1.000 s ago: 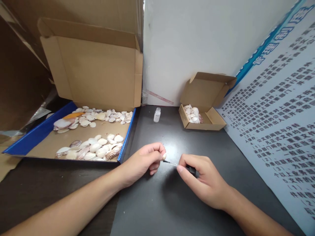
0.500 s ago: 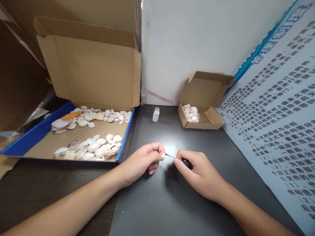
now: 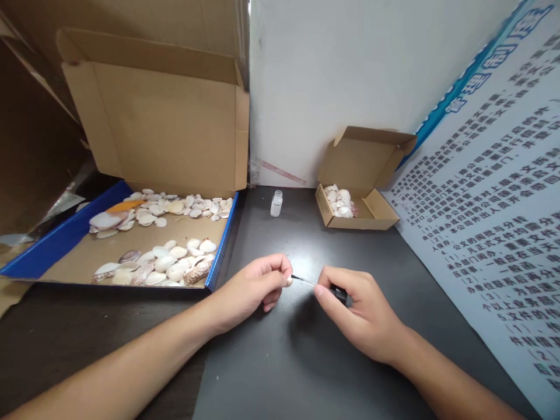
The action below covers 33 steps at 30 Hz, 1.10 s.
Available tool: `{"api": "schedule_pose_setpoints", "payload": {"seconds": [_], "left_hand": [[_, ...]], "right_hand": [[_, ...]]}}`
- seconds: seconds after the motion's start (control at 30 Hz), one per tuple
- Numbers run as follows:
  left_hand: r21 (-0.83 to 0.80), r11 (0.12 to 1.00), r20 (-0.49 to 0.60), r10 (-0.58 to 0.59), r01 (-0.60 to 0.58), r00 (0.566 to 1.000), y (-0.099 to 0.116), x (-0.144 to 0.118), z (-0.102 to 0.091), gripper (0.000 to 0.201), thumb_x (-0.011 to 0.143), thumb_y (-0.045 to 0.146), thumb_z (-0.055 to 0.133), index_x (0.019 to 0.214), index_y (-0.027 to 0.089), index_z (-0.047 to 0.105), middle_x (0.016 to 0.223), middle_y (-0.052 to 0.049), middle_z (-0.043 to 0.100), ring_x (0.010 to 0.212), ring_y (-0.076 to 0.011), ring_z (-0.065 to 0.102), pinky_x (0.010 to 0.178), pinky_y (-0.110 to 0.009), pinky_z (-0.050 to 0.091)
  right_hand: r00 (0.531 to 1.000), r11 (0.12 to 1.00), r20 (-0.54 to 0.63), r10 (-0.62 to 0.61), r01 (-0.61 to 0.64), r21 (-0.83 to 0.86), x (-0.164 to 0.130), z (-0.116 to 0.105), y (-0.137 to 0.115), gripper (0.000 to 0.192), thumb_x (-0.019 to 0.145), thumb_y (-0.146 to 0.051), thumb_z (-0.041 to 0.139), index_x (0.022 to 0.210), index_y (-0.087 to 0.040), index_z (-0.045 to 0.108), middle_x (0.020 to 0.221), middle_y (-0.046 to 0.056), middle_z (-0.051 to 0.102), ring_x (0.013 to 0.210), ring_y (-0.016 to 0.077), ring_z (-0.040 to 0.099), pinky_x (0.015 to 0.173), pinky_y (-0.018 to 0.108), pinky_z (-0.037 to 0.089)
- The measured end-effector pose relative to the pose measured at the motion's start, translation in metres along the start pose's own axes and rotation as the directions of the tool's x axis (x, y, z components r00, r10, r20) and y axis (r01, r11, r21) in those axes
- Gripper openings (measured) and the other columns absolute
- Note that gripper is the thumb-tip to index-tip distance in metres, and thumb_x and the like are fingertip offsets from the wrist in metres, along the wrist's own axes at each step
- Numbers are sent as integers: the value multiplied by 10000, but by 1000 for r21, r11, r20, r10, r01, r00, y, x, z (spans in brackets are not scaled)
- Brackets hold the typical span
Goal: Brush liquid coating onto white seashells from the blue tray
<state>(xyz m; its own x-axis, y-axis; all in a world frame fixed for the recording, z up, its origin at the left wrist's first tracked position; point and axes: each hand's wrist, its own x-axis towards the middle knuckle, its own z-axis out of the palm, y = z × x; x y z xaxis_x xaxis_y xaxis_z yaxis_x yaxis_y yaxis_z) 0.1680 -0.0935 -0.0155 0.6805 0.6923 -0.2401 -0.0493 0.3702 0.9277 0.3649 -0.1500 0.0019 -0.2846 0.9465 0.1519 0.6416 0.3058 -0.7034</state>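
My left hand [image 3: 265,283] is closed, thumb and forefinger pinching a small white shell [image 3: 289,281] that is mostly hidden by the fingertips. A thin brush [image 3: 303,279] with a dark tip and a black cap as its handle is held in my right hand [image 3: 361,312], fingers wrapped around the cap. The brush tip touches or nearly touches the shell. Beyond both hands, a small clear glass bottle [image 3: 276,205] stands upright and uncapped on the dark mat [image 3: 258,350].
On the left lies an open blue-edged cardboard box [image 3: 105,245] with many white and brown shells [image 3: 164,264] inside. A smaller open cardboard box [image 3: 363,222] at the back right holds white shells [image 3: 340,201]. A printed sheet [image 3: 494,198] slants along the right; a pale panel [image 3: 324,87] stands behind.
My right hand has moved slightly right, away from my left, and more of the brush shows between them. My left hand stays nearly still.
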Motion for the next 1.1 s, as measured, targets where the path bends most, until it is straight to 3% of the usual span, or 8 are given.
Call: {"api": "schedule_pose_setpoints", "payload": {"seconds": [0.07, 0.2, 0.37, 0.57, 1.0, 1.1], "left_hand": [[-4, 1000, 2, 0, 0, 1000, 0, 0, 0, 96, 790, 255, 550, 764, 201, 475, 525, 87, 354, 486, -81, 296, 492, -215, 299], [-5, 1000, -3, -2, 2, 1000, 0, 0, 0, 138, 805, 280, 571, 749, 200, 474, 531, 83, 352, 492, -82, 297, 492, -213, 302], [-56, 998, 1, -16, 17, 1000, 2, 0, 0, 109, 781, 246, 566, 741, 194, 479, 541, 76, 343, 499, -85, 292, 491, -214, 301], [-84, 996, 6, -29, 29, 1000, 2, 0, -1, 120, 789, 248, 572, 747, 184, 479, 573, 61, 362, 509, -83, 315, 495, -211, 297], [-102, 995, -19, -24, 22, 1000, 2, 0, -1, 102, 782, 230, 562, 745, 186, 478, 555, 72, 335, 497, -77, 297, 481, -205, 288], [-87, 996, -16, -18, 16, 1000, 2, 0, -1, 102, 795, 235, 558, 755, 187, 478, 561, 72, 340, 503, -78, 298, 485, -207, 292]], "right_hand": [[1000, 1000, 20, -21, 21, 1, 0, 0, 0, 290, 931, -262, 472, 658, -203, 395, 584, -50, 402, 532, 103, 373, 527, 248, 282], [998, 997, 6, 57, -57, -50, 1, 0, 1, 298, 930, -263, 475, 652, -204, 385, 572, -54, 383, 527, 105, 363, 526, 254, 270], [999, 999, 3, -37, 37, 10, 1, 0, 0, 283, 932, -273, 466, 665, -205, 403, 584, -50, 409, 529, 106, 375, 529, 249, 289], [988, 987, 89, 129, -119, -107, 3, 4, 1, 305, 901, -255, 483, 637, -205, 341, 565, -53, 379, 532, 110, 358, 535, 265, 254], [999, 1000, -48, -7, 8, 22, -2, 1, 1, 282, 932, -263, 470, 661, -205, 418, 578, -45, 418, 528, 109, 384, 522, 254, 297], [1000, 1000, -4, -18, 18, 5, 0, 2, 2, 279, 932, -270, 468, 668, -205, 403, 592, -45, 418, 537, 109, 383, 533, 254, 295]]}}
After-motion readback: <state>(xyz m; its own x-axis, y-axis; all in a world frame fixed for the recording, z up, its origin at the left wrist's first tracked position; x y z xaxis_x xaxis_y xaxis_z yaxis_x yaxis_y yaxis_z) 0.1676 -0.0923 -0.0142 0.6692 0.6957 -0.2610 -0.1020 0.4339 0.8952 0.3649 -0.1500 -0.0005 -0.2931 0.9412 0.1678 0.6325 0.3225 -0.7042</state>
